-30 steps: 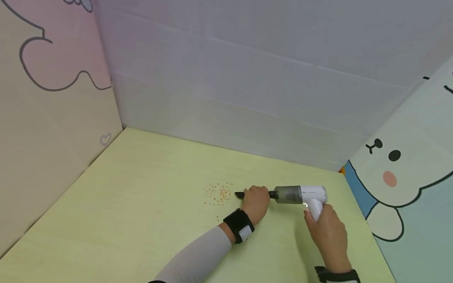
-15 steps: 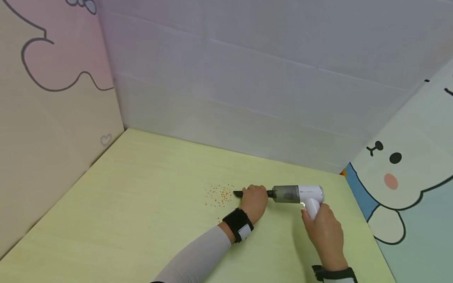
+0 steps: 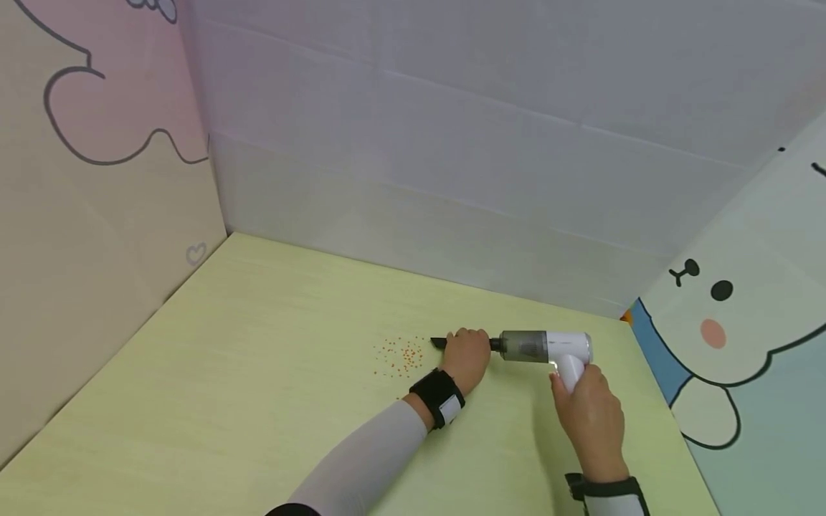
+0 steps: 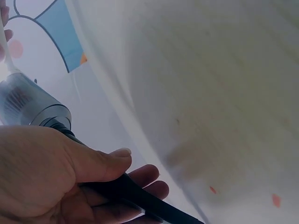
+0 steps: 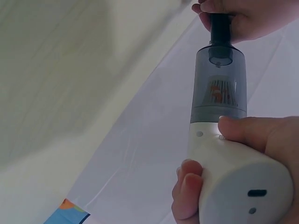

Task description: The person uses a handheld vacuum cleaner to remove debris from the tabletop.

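A white handheld vacuum cleaner (image 3: pixel 568 348) with a smoky clear dust cup (image 5: pixel 220 79) lies level in the head view, its black nozzle (image 3: pixel 438 343) pointing left. My right hand (image 3: pixel 592 423) grips its handle, the thumb close to the button area in the right wrist view. My left hand (image 3: pixel 467 357) holds the black nozzle tube (image 4: pixel 126 191) between thumb and fingers. Just left of the nozzle tip, small orange bits (image 3: pixel 406 355) are scattered on the pale yellow table. A few orange-red bits (image 5: pixel 216 93) show inside the dust cup near the filter.
The pale yellow tabletop (image 3: pixel 226 373) spreads to the left and front. Behind it rises a plain greyish wall sheet (image 3: pixel 419 143). A pink and beige printed panel (image 3: pixel 116 215) stands at the left, and a panel with a cartoon animal (image 3: pixel 742 344) at the right.
Both hands and the vacuum have shifted slightly away from me over the table. The nozzle tip now sits near the upper right side of the orange bits.
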Available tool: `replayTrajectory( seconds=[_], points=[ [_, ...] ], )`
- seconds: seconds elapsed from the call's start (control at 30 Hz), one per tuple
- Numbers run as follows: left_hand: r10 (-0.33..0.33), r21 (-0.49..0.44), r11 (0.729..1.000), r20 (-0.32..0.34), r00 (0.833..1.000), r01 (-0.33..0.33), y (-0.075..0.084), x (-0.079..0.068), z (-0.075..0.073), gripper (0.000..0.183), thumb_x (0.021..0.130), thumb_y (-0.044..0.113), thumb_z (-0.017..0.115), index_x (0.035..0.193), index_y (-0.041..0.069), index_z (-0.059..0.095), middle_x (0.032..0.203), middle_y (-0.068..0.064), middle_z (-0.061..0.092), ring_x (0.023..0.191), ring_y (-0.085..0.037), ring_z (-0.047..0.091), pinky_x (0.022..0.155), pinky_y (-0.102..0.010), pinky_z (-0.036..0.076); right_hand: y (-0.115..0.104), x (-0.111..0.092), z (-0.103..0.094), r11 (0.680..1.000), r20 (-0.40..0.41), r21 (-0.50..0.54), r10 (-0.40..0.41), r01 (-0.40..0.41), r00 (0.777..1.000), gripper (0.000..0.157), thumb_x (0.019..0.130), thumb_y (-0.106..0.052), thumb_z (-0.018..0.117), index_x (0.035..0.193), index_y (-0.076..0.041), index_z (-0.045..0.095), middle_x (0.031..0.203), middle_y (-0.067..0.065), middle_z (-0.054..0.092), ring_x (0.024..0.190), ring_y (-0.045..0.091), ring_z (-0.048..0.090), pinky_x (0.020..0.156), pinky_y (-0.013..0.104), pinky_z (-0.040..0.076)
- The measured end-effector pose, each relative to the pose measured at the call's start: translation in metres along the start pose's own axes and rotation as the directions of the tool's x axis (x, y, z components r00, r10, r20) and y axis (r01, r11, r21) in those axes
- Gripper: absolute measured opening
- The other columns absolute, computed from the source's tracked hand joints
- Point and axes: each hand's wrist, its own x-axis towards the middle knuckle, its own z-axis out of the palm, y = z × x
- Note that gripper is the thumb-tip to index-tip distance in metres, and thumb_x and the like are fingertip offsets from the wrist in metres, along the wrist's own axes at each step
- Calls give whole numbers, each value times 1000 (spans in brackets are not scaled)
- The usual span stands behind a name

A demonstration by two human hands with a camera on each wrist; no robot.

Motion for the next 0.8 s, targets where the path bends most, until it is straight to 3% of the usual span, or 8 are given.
replayTrajectory(
  seconds=[0.1, 0.33, 0.6, 0.8],
  points=[
    [-5, 23, 1000, -33, 999, 6, -1, 1, 2, 12, 96, 27, 70, 89, 16, 71, 81, 1, 72, 78, -14, 68, 77, -32, 58, 0, 2, 2, 1000, -2, 0, 0, 0, 1000, 56, 91, -26, 74, 109, 20, 46, 86, 36, 57, 58, 40, 61, 45, 49, 51],
    [-18, 5, 1000, -20, 1000, 18, -4, 4, 4, 13, 95, 26, 70, 90, 15, 71, 83, 0, 73, 79, -15, 68, 77, -33, 58, -3, 6, 5, 1000, 15, 1, 5, -5, 1000, 58, 92, -26, 73, 111, 21, 46, 90, 37, 57, 60, 41, 62, 48, 50, 53],
    [-25, 26, 999, -20, 999, 25, -8, -6, -7, 14, 96, 26, 69, 90, 14, 71, 82, -1, 73, 80, -16, 69, 79, -34, 58, -4, 5, 8, 1000, 70, 14, 21, -22, 997, 58, 93, -27, 71, 114, 21, 45, 93, 37, 57, 65, 42, 63, 51, 50, 53],
    [-31, 41, 999, -7, 1000, 31, -9, -8, -13, 14, 96, 26, 68, 91, 14, 72, 84, -2, 74, 82, -17, 70, 80, -34, 59, -3, 4, 9, 1000, 54, 16, 6, -7, 998, 58, 92, -27, 73, 113, 20, 46, 92, 36, 58, 63, 41, 63, 51, 51, 54]
  ],
)
